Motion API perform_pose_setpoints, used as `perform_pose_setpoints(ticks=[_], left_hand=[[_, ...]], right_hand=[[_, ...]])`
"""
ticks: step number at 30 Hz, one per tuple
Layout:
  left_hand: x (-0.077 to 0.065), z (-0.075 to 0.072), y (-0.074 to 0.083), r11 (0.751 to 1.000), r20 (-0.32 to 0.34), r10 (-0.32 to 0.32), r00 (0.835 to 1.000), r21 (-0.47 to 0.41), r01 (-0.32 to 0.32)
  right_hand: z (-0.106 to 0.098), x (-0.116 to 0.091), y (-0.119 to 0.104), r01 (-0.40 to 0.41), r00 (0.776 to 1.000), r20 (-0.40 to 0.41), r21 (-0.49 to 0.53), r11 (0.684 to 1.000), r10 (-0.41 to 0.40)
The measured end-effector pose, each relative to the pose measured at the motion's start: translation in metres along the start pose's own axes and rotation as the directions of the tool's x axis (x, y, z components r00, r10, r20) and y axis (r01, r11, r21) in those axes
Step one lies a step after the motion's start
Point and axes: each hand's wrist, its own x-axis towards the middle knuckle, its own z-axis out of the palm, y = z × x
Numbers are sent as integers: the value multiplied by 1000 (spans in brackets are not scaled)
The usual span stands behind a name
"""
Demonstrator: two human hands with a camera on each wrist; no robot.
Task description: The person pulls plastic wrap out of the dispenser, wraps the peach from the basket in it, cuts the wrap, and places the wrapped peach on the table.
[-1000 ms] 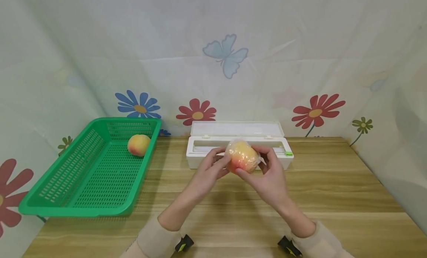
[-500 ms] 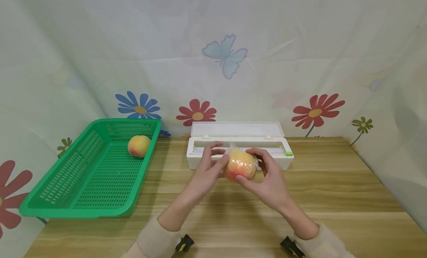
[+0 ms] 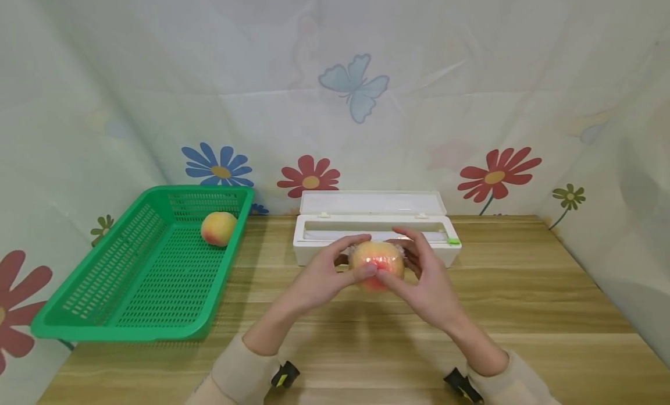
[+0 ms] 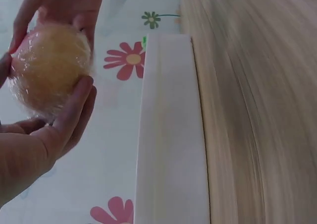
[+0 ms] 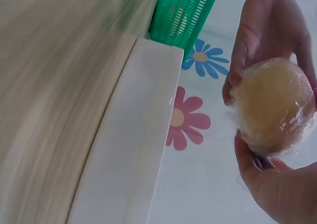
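A yellow-and-red peach [image 3: 378,255] covered in shiny clear film is held off the table between both hands. My left hand [image 3: 324,275] curls round its left side, the thumb on the near face. From the right, my right hand [image 3: 426,283] grips it too, thumb near the left thumb, forefinger raised a little. In the left wrist view the film on the peach [image 4: 52,68] looks wrinkled; in the right wrist view the same peach [image 5: 272,105] has loose film along its edge. Just behind the hands stands a white cling film box [image 3: 377,219], lid up, a roll inside.
A green basket [image 3: 131,335] stands on the left of the wooden table [image 3: 523,300], with a second peach [image 3: 218,228] in its far right corner. A flower-printed cloth [image 3: 419,125] hangs behind the table and along its sides.
The wrapped peach has come down slightly and been turned in the hands. My left fingers, lifted partly away half a second ago, have closed onto it again, with the thumb on its front.
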Motion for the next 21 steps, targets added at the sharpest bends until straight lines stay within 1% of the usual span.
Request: perform_pose_setpoints(ticks=[2,3,4,5,7,10,11,14,16,21], left_hand=[[1,2,-1,999,-17,-37,999,-7,37],[2,3,-2,999,-30,-54,998,-9,54],[3,5,-3,998,-44,-66,997,-14,66],[4,6,-4,997,-63,-77,995,-15,77],[5,10,-5,995,-103,-96,990,-26,94],[6,16,-7,991,-148,-116,982,-83,104],[6,17,-6,988,-155,-124,980,-107,108],[5,23,-5,978,-149,-140,979,-173,114],[4,26,-4,971,-135,-146,980,-208,116],[3,31,-2,953,-97,-135,986,-286,103]], right_hand=[[-2,-1,-1,19,1000,0,-89,996,-19],[-2,-2,-2,37,999,-7,-144,989,-38],[-1,-3,-4,63,998,-16,-212,975,-68],[0,-4,-5,89,995,-24,-292,952,-101],[3,-7,-7,127,988,-25,-428,895,-152],[11,-11,-8,171,982,24,-550,817,-190],[13,-12,-8,184,980,44,-569,801,-194],[19,-13,-8,216,973,63,-583,783,-221],[21,-12,-7,229,966,43,-599,768,-254],[22,-12,-6,257,936,-15,-653,712,-352]])
